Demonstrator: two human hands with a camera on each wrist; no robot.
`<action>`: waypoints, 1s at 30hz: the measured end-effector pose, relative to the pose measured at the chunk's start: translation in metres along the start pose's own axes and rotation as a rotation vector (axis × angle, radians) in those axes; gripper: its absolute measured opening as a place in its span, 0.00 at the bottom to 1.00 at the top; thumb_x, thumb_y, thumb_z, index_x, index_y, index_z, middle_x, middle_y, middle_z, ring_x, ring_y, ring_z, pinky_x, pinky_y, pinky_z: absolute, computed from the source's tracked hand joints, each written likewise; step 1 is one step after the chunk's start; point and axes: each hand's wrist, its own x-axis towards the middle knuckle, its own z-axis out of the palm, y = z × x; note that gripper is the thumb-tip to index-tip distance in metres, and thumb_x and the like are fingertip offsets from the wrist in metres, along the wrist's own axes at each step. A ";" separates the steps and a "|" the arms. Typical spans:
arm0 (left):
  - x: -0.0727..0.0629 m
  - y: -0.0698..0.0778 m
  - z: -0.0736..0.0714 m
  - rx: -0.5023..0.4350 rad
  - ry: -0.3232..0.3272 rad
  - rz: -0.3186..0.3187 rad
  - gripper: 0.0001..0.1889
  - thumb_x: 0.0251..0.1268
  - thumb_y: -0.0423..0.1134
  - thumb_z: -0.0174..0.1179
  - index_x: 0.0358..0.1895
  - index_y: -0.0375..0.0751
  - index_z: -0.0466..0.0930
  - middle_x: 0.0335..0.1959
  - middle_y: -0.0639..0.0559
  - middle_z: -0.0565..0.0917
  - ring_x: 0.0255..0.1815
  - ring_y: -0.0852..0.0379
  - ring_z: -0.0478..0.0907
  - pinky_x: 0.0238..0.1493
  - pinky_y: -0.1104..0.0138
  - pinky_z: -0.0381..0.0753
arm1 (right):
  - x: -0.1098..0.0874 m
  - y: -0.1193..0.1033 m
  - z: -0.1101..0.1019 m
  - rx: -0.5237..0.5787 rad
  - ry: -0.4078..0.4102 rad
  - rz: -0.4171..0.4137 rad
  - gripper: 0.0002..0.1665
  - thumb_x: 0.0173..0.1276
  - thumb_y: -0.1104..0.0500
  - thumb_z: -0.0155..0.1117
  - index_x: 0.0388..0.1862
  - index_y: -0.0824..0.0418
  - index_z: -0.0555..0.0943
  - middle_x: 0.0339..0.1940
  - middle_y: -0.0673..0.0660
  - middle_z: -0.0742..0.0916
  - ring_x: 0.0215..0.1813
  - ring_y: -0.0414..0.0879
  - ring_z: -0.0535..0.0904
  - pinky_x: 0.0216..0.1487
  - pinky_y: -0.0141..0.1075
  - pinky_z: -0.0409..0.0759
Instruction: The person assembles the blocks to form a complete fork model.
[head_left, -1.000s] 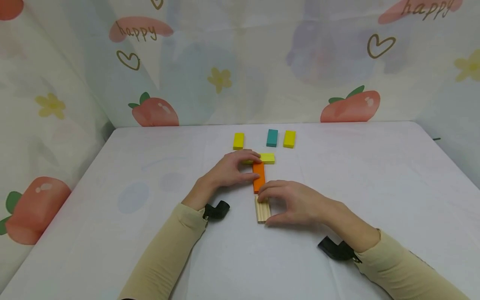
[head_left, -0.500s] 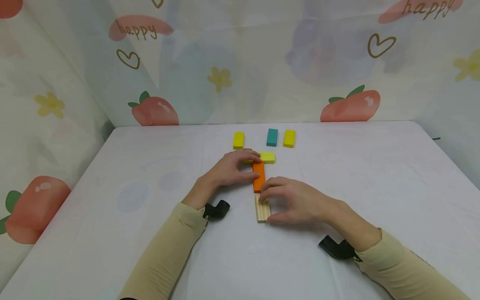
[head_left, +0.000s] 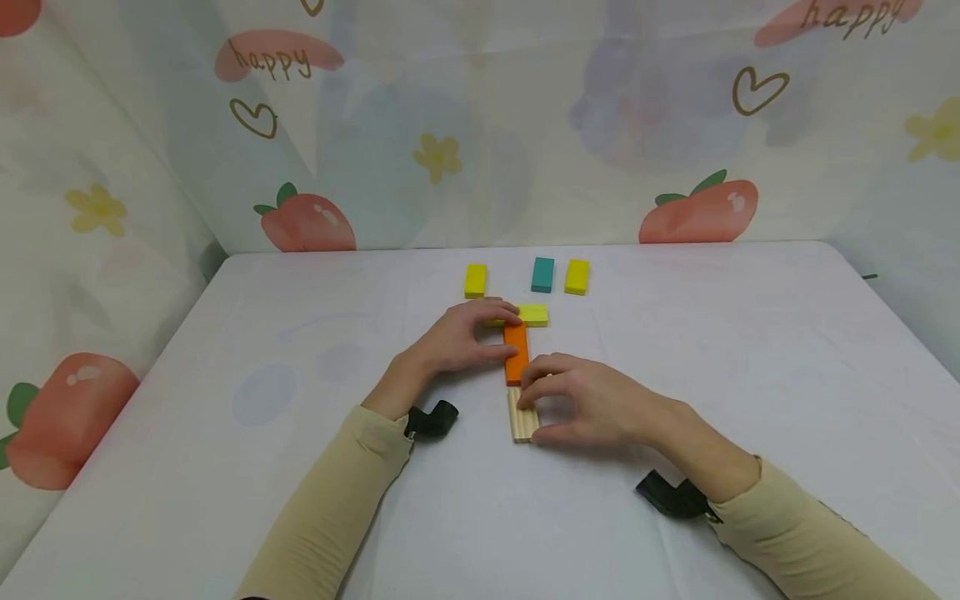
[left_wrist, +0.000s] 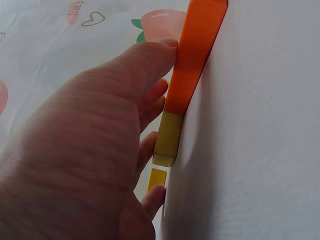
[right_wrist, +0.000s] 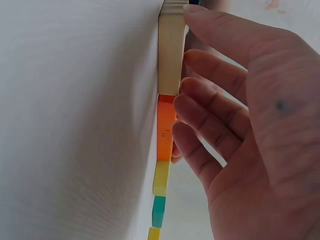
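Note:
An orange block lies lengthwise on the white table, its far end meeting a crosswise yellow block. My left hand rests at the orange block, with thumb and fingertips touching it near its far half and the other fingers reaching over the yellow one. In line behind the orange block's near end lies a grooved, bare-wood block. My right hand holds this wooden block, thumb at its near end and curled fingers over its far part. The right wrist view shows the wooden block end to end with the orange block.
Farther back lie a yellow block, a teal block and another yellow block. A printed cloth walls the table's back and sides. A black wrist camera sits at the left sleeve, another at the right.
The wooden block has shifted slightly away from me, up against the orange block. My right fingers have lifted a little along it. The left hand keeps its place.

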 end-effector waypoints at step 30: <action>0.000 -0.003 0.000 -0.006 0.004 0.025 0.20 0.64 0.46 0.71 0.59 0.47 0.84 0.65 0.56 0.78 0.72 0.57 0.65 0.74 0.59 0.58 | 0.001 0.000 0.000 -0.043 0.031 -0.039 0.16 0.64 0.51 0.75 0.50 0.52 0.86 0.55 0.45 0.80 0.59 0.43 0.75 0.63 0.43 0.75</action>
